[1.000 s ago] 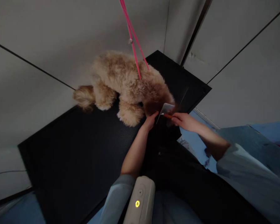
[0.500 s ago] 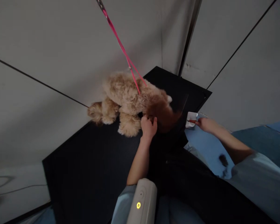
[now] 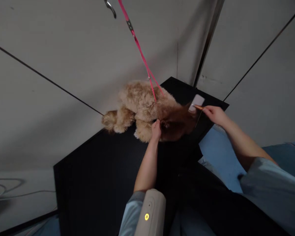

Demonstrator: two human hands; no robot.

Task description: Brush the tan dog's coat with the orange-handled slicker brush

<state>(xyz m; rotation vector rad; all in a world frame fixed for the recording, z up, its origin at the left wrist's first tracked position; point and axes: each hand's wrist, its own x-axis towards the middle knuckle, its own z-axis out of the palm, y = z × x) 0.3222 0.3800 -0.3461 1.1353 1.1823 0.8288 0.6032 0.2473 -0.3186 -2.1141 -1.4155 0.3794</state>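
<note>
A curly tan dog is on the black table, with darker reddish-brown fur toward the right end of its body. My left hand is closed at the dog's fur, beside a front leg and the dark reddish fur; what exactly the fingertips grip is partly hidden. In my right hand is the thin wooden handle of a slicker brush. Its pale rectangular head is at the right edge of the reddish fur, slightly blurred.
A pink grooming loop runs from above down to the dog. A metal hook hangs near it. Thin dark cords stretch to both sides. A pale device with a yellow light is by my left arm. Cables are at far left.
My right hand has brought the brush up and left, from beyond the table's edge to the dog's reddish fur. My left hand's fingers have closed more at the fur. The view has shifted slightly.
</note>
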